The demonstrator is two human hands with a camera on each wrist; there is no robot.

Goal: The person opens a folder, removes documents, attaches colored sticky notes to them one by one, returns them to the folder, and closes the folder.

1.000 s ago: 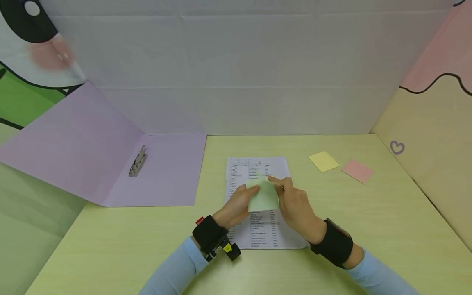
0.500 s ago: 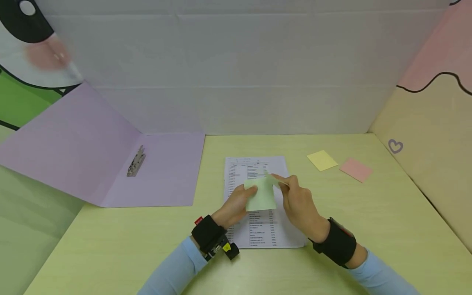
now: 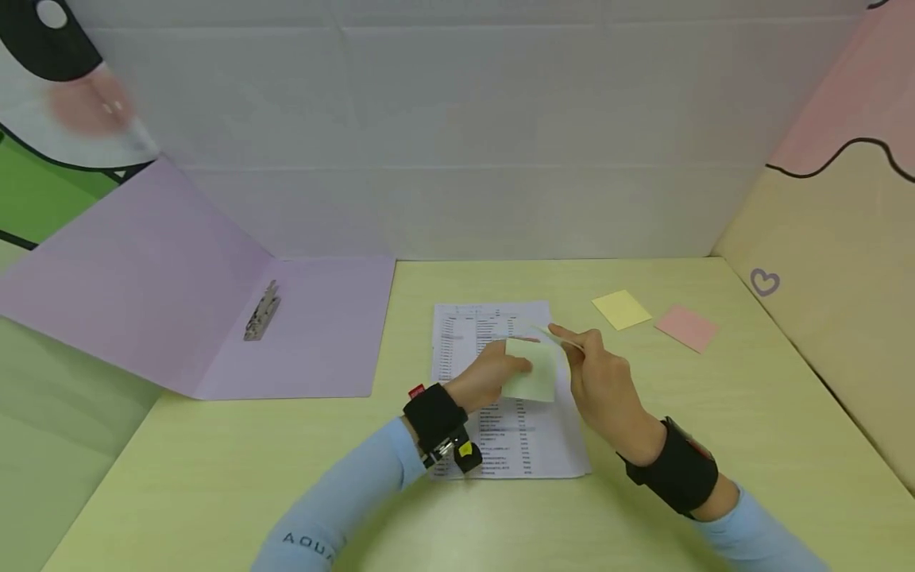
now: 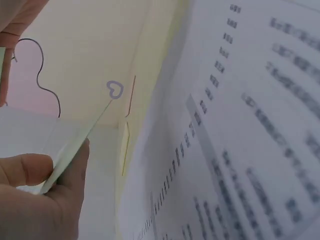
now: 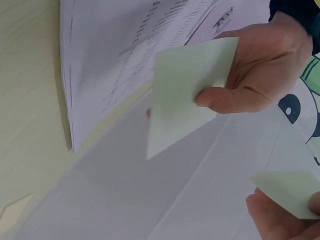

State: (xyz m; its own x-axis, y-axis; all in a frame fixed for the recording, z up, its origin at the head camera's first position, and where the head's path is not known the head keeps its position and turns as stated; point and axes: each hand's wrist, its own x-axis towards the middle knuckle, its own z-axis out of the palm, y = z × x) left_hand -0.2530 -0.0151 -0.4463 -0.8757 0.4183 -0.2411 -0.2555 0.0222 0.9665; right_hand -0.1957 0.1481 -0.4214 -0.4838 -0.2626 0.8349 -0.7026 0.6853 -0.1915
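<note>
Pinching a pale green note [image 3: 539, 386] between thumb and fingers, the left hand [image 3: 490, 373] hangs over the printed sheets [image 3: 546, 445], which lie on the table [image 3: 500, 524]. Just beside it, the right hand [image 3: 604, 381] pinches a second green slip [image 5: 287, 189], the two pieces apart. To the left sits an open lilac folder [image 3: 322, 326], one side raised, its metal clip [image 3: 262, 312] near the fold. Farther off on the right lie a yellow note [image 3: 621, 310] and a pink note [image 3: 686, 329], near each other, before the grey wall [image 3: 457, 119]
</note>
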